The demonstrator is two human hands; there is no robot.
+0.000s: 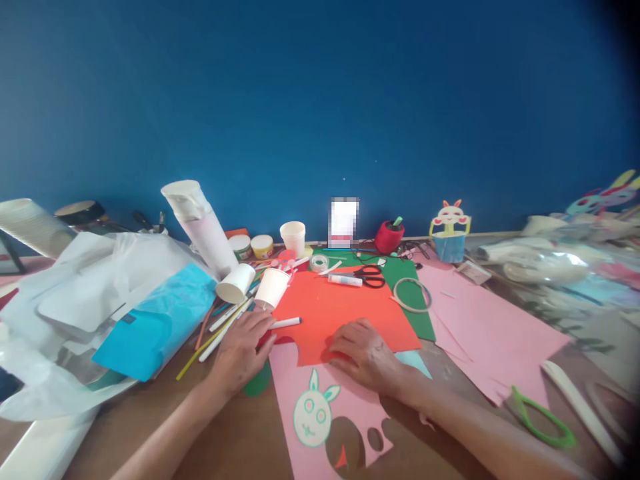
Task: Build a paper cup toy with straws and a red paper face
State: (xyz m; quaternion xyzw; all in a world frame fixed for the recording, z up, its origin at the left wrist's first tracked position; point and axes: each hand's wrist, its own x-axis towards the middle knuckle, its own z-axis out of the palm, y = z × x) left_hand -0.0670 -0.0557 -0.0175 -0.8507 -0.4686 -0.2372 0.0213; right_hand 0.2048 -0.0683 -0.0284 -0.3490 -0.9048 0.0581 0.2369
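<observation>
My left hand (pixel 246 353) rests near the left edge of the orange sheet (pixel 340 300), its fingers apart beside a white marker (pixel 286 323) with a dark blue tip. Whether the fingers touch the marker I cannot tell. Over the lower part of the orange sheet lies my right hand (pixel 365 353), palm down, fingers spread and slightly bent, holding nothing. Below the hands is a cut pink sheet (pixel 285 413) with holes. A round pale rabbit face (pixel 313 419) with green outlines lies on it. A white paper cup (pixel 273 288) tilts just beyond my left hand.
Scissors (pixel 373 276) and a glue stick (pixel 345 281) lie at the orange sheet's far edge. Plastic bags and a blue packet (pixel 160 323) crowd the left. Pink paper (pixel 493 327) spreads right, near a green loop (pixel 545 423). A rabbit cup (pixel 450 243) stands by the wall.
</observation>
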